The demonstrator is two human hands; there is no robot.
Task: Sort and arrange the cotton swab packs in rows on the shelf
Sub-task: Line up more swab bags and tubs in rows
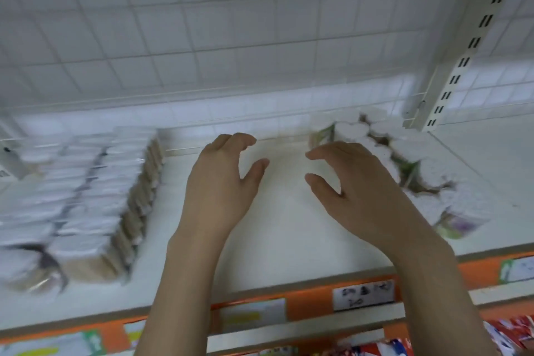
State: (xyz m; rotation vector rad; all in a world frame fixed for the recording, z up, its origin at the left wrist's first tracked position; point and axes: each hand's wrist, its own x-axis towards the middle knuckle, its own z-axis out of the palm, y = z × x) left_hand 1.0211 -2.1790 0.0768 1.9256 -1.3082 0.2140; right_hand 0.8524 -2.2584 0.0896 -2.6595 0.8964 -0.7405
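Rectangular cotton swab packs (pixel 86 199) stand in neat rows on the left of the white shelf (pixel 277 240). Round cotton swab packs (pixel 404 153) lie in a looser cluster at the right, some tipped over. My left hand (pixel 222 182) and my right hand (pixel 355 182) hover over the bare middle of the shelf, palms down, fingers loosely curved, holding nothing. The right hand partly covers the left edge of the round packs. The picture is blurred by motion.
An orange price strip (pixel 312 300) with labels runs along the shelf's front edge. A white wire grid back panel (pixel 231 52) rises behind. A slotted upright (pixel 450 89) stands at the right. Colourful packets (pixel 508 332) show on the shelf below.
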